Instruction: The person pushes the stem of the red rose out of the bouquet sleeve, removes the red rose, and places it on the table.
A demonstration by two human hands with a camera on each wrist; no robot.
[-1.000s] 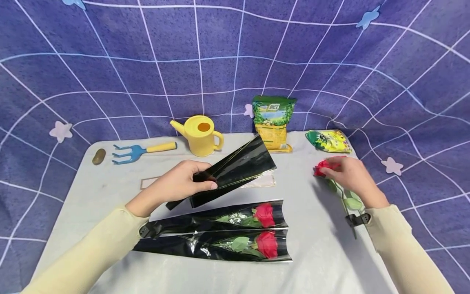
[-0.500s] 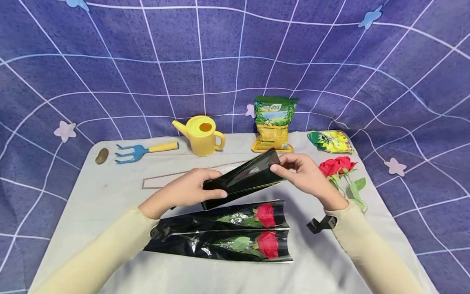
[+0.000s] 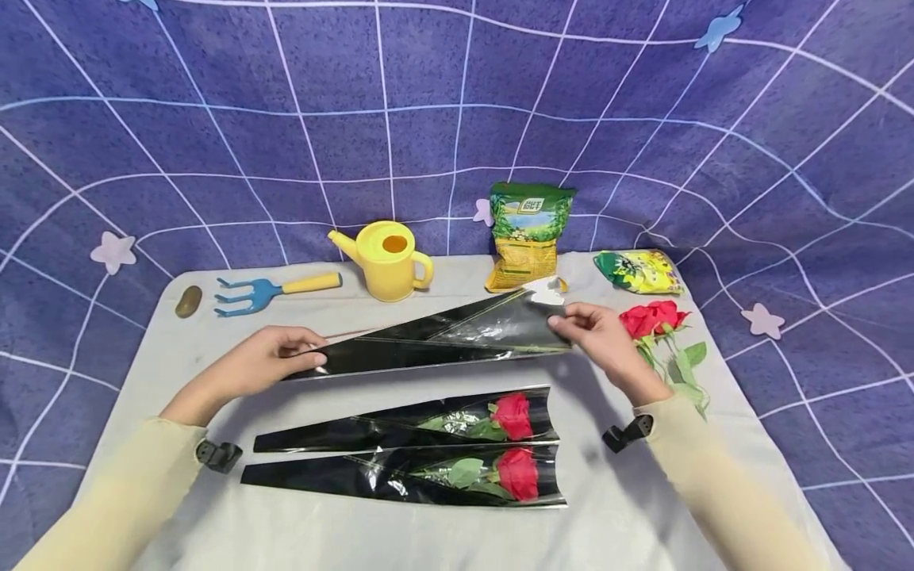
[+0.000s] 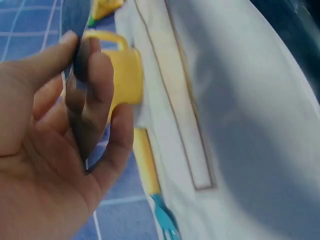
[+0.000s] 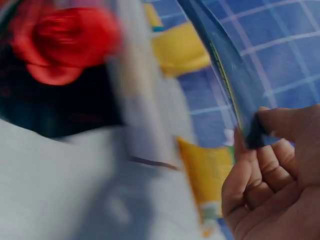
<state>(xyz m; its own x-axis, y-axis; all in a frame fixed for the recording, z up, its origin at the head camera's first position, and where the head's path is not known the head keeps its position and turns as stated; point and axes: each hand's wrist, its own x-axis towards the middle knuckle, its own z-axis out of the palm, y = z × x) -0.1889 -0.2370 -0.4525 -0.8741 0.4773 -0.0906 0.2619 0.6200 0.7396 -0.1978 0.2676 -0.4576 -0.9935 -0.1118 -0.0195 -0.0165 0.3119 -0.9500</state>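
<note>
Both hands hold a black flower sleeve (image 3: 400,342) with a clear front panel, stretched out above the table. Its narrow left end is pinched by my left hand (image 3: 267,361); the wide right end is between the thumb and fingers of my right hand (image 3: 600,341). No flower shows inside it. Nearer to me lie an upper wrapped rose (image 3: 512,416) and a lower wrapped rose (image 3: 518,473), each in a similar black sleeve. Loose red roses (image 3: 653,319) with green leaves lie just beyond my right hand.
Along the back stand a yellow watering can (image 3: 389,266) and a green-yellow bag (image 3: 528,246). A blue hand rake (image 3: 260,295), a brown stone (image 3: 189,301) and a small packet (image 3: 639,272) lie there too. A flat brown-edged strip (image 4: 175,90) lies under the held sleeve.
My right hand let go of a loose rose and moved left to take the sleeve's wide end. My left hand slid leftward to its narrow end, and the sleeve is now spread out straight.
</note>
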